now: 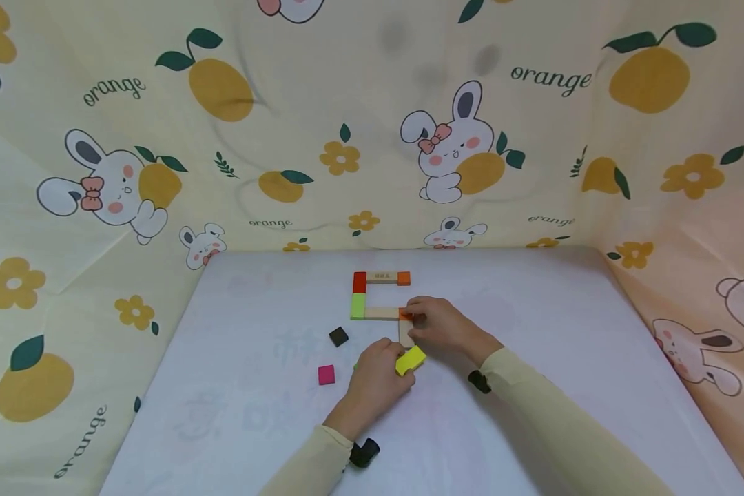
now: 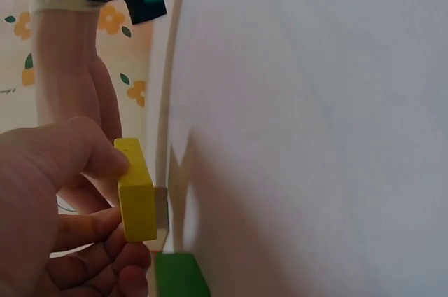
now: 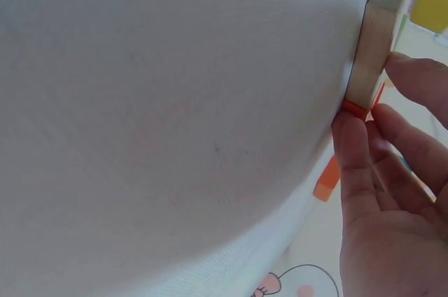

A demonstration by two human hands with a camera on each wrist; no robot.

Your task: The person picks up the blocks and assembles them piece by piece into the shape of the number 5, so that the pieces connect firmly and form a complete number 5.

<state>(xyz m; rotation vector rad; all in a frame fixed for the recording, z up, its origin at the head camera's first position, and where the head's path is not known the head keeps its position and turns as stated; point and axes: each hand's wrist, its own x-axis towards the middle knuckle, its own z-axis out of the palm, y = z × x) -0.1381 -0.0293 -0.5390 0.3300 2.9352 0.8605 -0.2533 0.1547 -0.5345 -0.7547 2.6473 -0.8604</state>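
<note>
My left hand (image 1: pixel 377 375) pinches a yellow block (image 1: pixel 411 360) between thumb and fingers, just in front of a row of blocks. In the left wrist view the yellow block (image 2: pixel 138 192) is held above the table. My right hand (image 1: pixel 443 327) grips a plain wooden block (image 3: pixel 376 45) with thumb and fingertips, where its far end meets an orange block (image 3: pixel 355 109). That wooden block (image 1: pixel 406 333) points toward me. Another wooden block (image 1: pixel 381 313) runs left to a light green block (image 1: pixel 358 306). A red block (image 1: pixel 359 282) continues the line away from me.
A wooden block (image 1: pixel 381 277) with dark marks and an orange block (image 1: pixel 404 278) form the far row. A black block (image 1: pixel 339 336) and a pink block (image 1: pixel 326 375) lie loose to the left. A green block (image 2: pixel 180 274) is mostly hidden behind my left hand in the head view.
</note>
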